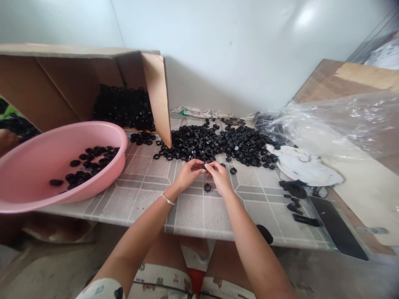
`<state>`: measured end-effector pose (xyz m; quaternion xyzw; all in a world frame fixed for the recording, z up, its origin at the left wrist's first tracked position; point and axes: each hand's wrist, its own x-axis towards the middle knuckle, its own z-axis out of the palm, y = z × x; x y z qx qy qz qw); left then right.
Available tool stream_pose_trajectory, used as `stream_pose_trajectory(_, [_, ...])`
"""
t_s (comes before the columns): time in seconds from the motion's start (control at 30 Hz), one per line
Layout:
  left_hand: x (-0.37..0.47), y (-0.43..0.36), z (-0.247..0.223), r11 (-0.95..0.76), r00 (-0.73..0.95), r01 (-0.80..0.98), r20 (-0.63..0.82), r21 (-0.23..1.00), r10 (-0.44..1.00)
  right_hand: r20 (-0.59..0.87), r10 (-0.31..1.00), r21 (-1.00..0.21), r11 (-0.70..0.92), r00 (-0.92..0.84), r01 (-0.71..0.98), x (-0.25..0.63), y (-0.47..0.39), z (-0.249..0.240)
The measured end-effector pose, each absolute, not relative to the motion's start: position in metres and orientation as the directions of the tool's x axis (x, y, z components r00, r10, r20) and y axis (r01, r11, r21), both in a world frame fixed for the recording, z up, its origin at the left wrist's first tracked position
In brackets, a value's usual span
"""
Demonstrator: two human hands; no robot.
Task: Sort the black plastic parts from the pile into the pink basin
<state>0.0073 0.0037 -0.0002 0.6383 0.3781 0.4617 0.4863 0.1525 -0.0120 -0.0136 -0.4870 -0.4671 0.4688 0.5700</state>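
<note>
Pink plastic makes up the basin (106,181) at your far left, with loose black pieces (79,177) inside it; another person's hand (8,139) shows behind its rim. Beyond the basin, a cardboard box (158,95) opens toward you, holding a heap of black rings (124,108). Stray rings (142,138) lie on the checked tablecloth (140,166) by its mouth. Your left hand (188,174), a bracelet (167,199) at its wrist, pinches a small black piece (203,166) narrowly between thumb and fingers. Held between your 2 hands, in front of a broad pile of rings (196,143), that piece is mostly covered but looks like a ring too. On the cloth just below lies 1 single ring (207,187). Your right hand (219,176) pinches the same piece, with 1 lone ring (233,170) just beside it. Farther right come a white cloth (305,166), a flat dark slab (339,228) and clear plastic sheeting (336,114).
</note>
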Motion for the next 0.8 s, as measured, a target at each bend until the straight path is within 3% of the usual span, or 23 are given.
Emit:
stream_pose_trajectory(0.2, [0.007, 0.003, 0.003, -0.109, 0.291, -0.008, 0.107, 0.994, 0.951, 0.040, 0.998, -0.960, 0.051, 0.045, -0.277, 0.153, -0.013, -0.010])
stream_pose_trajectory(0.4, [0.005, 0.003, -0.001, 0.103, 0.382, -0.240, -0.004, 0.965, 0.924, 0.065, 0.998, -0.962, 0.058, -0.016, -0.268, 0.160, -0.015, -0.006])
stream_pose_trajectory(0.6, [0.004, 0.002, 0.001, 0.102, 0.349, -0.183, -0.032, 0.978, 0.937, 0.076, 0.996, -0.995, 0.073, -0.037, -0.072, 0.165, -0.015, -0.007])
stream_pose_trajectory(0.7, [0.005, 0.000, 0.004, 0.063, 0.375, -0.136, -0.007, 0.989, 0.927, 0.076, 0.997, -0.995, 0.074, 0.029, 0.071, 0.164, -0.015, -0.007])
stream_pose_trajectory(0.8, [0.007, -0.002, 0.003, 0.110, 0.410, -0.172, -0.031, 0.979, 0.912, 0.171, 0.976, -0.964, 0.137, 0.137, 0.228, 0.160, -0.017, -0.007])
